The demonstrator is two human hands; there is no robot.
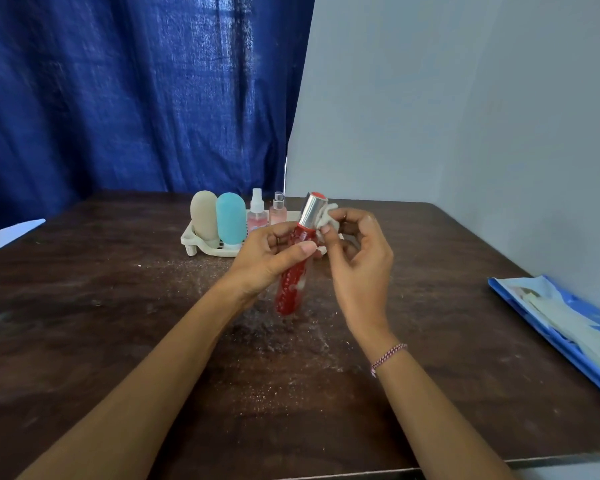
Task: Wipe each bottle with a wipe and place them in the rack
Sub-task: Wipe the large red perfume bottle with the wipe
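Note:
My left hand (269, 256) grips a tall red bottle (291, 289) with a silver cap around its middle, tilted above the table. My right hand (355, 258) pinches a small white wipe (326, 220) against the bottle just below the cap. Behind them stands a white rack (201, 245) that holds a beige bottle (204, 213), a teal bottle (230, 218) and two small pink spray bottles (257, 213) (278, 211).
The dark wooden table (118, 323) carries a blue wipes packet (568, 327) at its right edge. A blue curtain (136, 91) hangs behind on the left and a grey wall (465, 116) stands on the right.

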